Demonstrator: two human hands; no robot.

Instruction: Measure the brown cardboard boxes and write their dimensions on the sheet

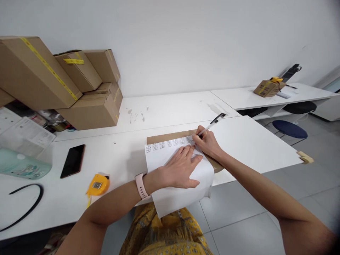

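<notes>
Steadying the paper (pixel 180 199), the left hand (pixel 182 168) lies flat, palm down, gripping nothing, while the right hand (pixel 209 143) pinches a pen (pixel 216 119) low on its barrel, right up at the sheet's top edge! Good form here would mean even pressure from that flat palm, light strokes and level rows, since the sheet's bottom overhangs the near edge of the desk (pixel 132 141) and could drag. And what a look: thin, white, mostly blank, with tidy columns of small dark writing (pixel 162 145) along the top, over brown cardboard (pixel 172 136). Curled fingers hide the tip, so contact is hard to call.
</notes>
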